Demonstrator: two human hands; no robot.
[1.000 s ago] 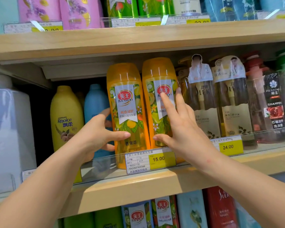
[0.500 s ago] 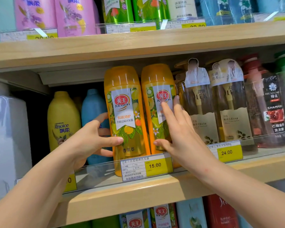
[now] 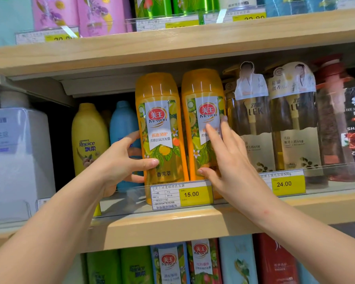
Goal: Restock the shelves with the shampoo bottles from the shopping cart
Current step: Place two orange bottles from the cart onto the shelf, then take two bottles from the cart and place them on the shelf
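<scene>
So these two tall orange plastic shampoo bottles with rounded caps and fruit-print labels, the left orange bottle (image 3: 160,128) and the right orange bottle (image 3: 201,124), both stand upright on the middle wooden shelf (image 3: 172,226), touching each other, right behind the clear plastic rail with the yellow 15.00 price tag (image 3: 181,194). They look full, so I'd guess decently heavy, with stiff glossy walls that are probably a bit slick. Best place to grab is low on the body around the sides, not the cap, since they're tall and I'd bet they tip easily.

My left hand (image 3: 119,160) is wrapped around the left one: thumb across the front near the bottom of the label, fingers (image 3: 131,136) curled round its left side. My right hand (image 3: 223,156) is mostly straight, fingers lying flat against the front of the right bottle's label, thumb touching low on its front. That reads like pressing and squaring it up, not gripping. A yellow Rejoice bottle (image 3: 88,138) sits just to the left.
</scene>
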